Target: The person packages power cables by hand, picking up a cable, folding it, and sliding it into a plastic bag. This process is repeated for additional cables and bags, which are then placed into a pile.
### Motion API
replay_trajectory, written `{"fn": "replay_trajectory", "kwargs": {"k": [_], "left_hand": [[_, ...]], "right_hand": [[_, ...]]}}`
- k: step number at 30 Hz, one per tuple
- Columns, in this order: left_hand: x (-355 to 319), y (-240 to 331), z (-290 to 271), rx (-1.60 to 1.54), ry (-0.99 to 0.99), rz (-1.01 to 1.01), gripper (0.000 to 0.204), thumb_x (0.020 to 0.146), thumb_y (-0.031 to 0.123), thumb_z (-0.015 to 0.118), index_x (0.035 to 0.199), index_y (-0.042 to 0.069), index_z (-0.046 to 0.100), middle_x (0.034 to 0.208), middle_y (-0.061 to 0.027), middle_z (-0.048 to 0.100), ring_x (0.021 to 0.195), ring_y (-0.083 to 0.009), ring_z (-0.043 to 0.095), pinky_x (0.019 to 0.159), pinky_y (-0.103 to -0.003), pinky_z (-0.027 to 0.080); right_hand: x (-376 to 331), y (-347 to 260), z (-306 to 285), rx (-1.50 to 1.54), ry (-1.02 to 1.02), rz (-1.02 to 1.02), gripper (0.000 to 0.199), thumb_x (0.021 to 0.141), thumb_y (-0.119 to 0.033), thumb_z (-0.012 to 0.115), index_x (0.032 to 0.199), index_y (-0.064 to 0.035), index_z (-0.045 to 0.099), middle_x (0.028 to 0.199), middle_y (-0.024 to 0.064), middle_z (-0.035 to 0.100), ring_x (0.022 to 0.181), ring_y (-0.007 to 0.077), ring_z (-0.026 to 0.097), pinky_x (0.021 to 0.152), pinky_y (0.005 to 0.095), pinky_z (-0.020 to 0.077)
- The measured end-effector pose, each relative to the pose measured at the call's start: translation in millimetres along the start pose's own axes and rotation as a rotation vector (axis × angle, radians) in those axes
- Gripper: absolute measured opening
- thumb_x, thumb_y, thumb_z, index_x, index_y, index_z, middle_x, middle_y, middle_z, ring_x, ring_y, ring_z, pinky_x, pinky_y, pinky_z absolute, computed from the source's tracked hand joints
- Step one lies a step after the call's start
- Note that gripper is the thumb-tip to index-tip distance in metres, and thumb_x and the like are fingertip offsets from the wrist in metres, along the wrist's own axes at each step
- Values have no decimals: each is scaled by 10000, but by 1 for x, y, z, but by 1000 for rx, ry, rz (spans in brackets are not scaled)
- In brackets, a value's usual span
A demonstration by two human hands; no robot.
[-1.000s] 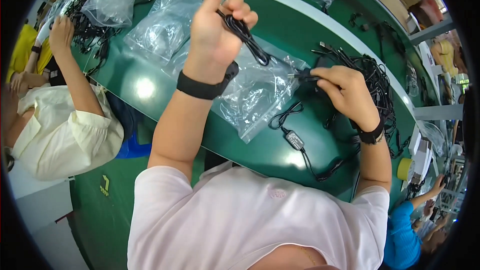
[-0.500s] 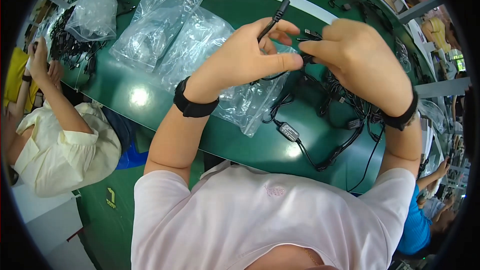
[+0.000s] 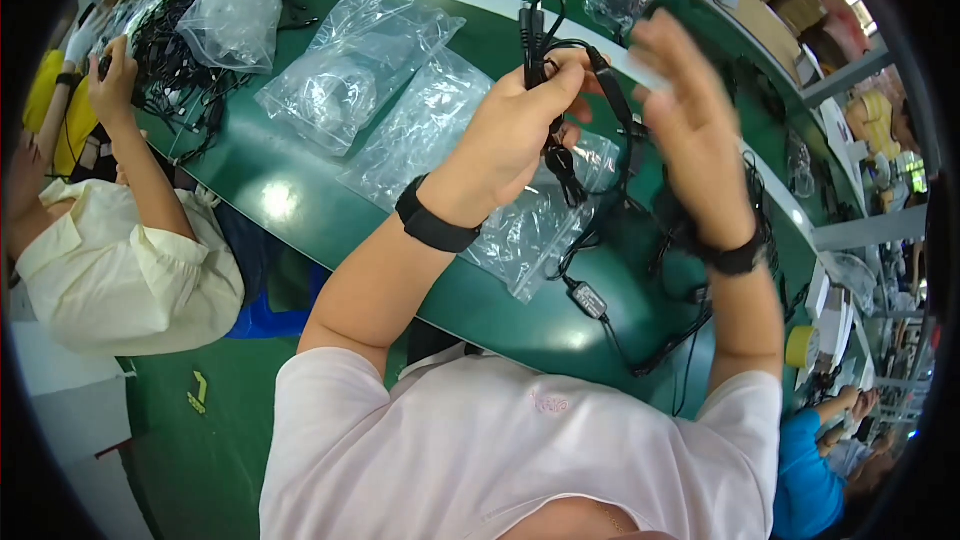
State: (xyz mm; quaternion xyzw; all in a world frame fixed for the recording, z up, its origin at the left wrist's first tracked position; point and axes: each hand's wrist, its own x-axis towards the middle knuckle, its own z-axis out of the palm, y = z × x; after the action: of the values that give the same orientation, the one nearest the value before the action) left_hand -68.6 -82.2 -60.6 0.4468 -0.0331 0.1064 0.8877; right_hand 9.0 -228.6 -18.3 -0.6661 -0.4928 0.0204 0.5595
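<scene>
My left hand (image 3: 510, 135) is closed around a black cable (image 3: 532, 35), gathered into loops. Its plugs stick up above the fingers, and a coiled end hangs below them. To the right, my right hand (image 3: 697, 140) is raised with its fingers stretched out, smeared by motion, and nothing shows in it. A strand with a black connector (image 3: 608, 80) hangs between the two hands. Clear plastic bags (image 3: 425, 120) lie on the green table under my left forearm and hand. Near the table's front edge rests a small black inline box (image 3: 588, 300) on a cable.
More black cables (image 3: 758, 205) lie behind my right wrist. A clear bag (image 3: 232, 20) and a dark cable heap (image 3: 165, 65) sit at the far left, beside a co-worker in a cream top (image 3: 130, 270). A small bagged item (image 3: 618, 8) lies beyond my hands.
My right hand has left the cable, opened and turned upright. The cable in my left hand now shows as a looped bundle with plugs pointing up. The view has shifted slightly.
</scene>
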Motion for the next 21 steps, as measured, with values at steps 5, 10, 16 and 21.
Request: {"fn": "replay_trajectory", "kwargs": {"k": [5, 10, 16, 21], "left_hand": [[-5, -2, 14, -40, -40, 91, 336, 899, 312, 497, 1140, 79, 486, 978, 7, 513, 898, -102, 483, 737, -246, 400], [0, -14, 7, 28, 77, 84, 390, 896, 327, 504, 1178, 69, 431, 995, -4, 488, 940, -93, 451, 852, -257, 371], [-2, -20, 22, 385, 85, 121, 470, 881, 315, 534, 1219, 50, 343, 1083, -53, 434, 1003, -117, 408, 899, -271, 329], [2, 6, 3, 1055, -61, 384, 560, 730, 286, 708, 1168, 37, 462, 1023, -63, 570, 905, -157, 531, 728, -278, 428]], "right_hand": [[-29, 21, 42, 116, -1, 242, 442, 927, -122, 396, 1339, -3, 287, 1323, 135, 377, 1158, 202, 425, 955, 297, 337], [-29, 23, 61, -49, -88, 32, 597, 849, -32, 428, 1366, 16, 134, 1359, 234, 289, 1245, 354, 323, 998, 353, 289], [-35, 29, 54, -128, 56, -25, 574, 790, 56, 427, 1328, 36, 229, 1204, 231, 456, 1048, 390, 493, 861, 363, 411], [-16, 14, 7, 182, 141, 324, 296, 851, -69, 469, 1133, 16, 488, 866, 96, 585, 660, 114, 541, 598, 235, 454]]}}
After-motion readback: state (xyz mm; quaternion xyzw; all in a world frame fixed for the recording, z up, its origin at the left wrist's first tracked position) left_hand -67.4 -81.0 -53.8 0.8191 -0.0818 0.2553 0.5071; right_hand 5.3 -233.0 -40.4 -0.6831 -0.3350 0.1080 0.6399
